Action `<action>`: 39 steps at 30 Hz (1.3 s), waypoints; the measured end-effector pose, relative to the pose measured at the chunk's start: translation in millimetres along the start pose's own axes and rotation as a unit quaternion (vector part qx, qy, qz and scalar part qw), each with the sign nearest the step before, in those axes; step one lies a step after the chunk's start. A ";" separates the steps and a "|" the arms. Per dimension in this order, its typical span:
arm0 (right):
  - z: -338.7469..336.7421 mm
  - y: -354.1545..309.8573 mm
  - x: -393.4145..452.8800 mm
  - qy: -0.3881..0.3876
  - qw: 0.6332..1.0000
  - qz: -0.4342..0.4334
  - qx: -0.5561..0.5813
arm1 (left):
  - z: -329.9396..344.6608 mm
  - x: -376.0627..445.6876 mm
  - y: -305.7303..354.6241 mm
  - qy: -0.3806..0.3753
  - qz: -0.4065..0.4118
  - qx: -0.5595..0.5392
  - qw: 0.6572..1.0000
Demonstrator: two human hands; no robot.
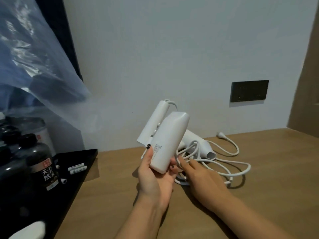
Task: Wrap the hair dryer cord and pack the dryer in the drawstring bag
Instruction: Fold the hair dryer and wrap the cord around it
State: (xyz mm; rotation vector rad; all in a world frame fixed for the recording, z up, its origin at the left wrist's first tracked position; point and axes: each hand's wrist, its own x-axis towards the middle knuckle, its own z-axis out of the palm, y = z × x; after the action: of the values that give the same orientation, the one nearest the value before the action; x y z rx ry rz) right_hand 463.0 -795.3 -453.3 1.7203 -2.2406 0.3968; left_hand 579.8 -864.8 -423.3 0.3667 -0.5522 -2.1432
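My left hand point(155, 178) grips the lower end of a white hair dryer point(170, 140) and holds it upright above the wooden table point(259, 195). The dryer's folded handle point(155, 121) points up behind the body. From the handle's top, the white cord point(240, 171) runs down into loose loops on the table. Its plug point(220, 134) lies near the wall. My right hand point(202, 176) reaches in from the right, with straight fingers touching the cord loops beside the dryer. A white tube-shaped piece point(205, 147) with an open end lies behind the loops.
A black tray point(82, 161) at the left holds dark bottles point(41, 161) and small white sachets point(76, 167). Clear plastic sheeting point(34, 57) hangs over the upper left. A dark socket panel point(249, 90) is set in the wall behind.
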 end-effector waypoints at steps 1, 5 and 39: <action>-1.1 2.5 -3.8 0.018 0.999 -0.017 0.031 | -2.2 -0.7 0.9 0.007 0.010 0.017 1.000; -7.1 20.3 -12.3 -0.035 0.954 -0.001 0.297 | -13.5 -4.3 3.8 0.021 0.044 0.100 0.994; -29.2 48.3 1.8 -0.144 0.670 0.117 0.719 | -31.6 8.9 -6.1 -0.175 0.541 0.690 0.449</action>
State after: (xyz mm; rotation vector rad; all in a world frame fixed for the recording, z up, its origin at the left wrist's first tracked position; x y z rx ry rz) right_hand 417.5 -773.5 -427.8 1.9974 -2.3639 2.6882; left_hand 584.6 -876.9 -454.1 0.2272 -2.0349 -0.0576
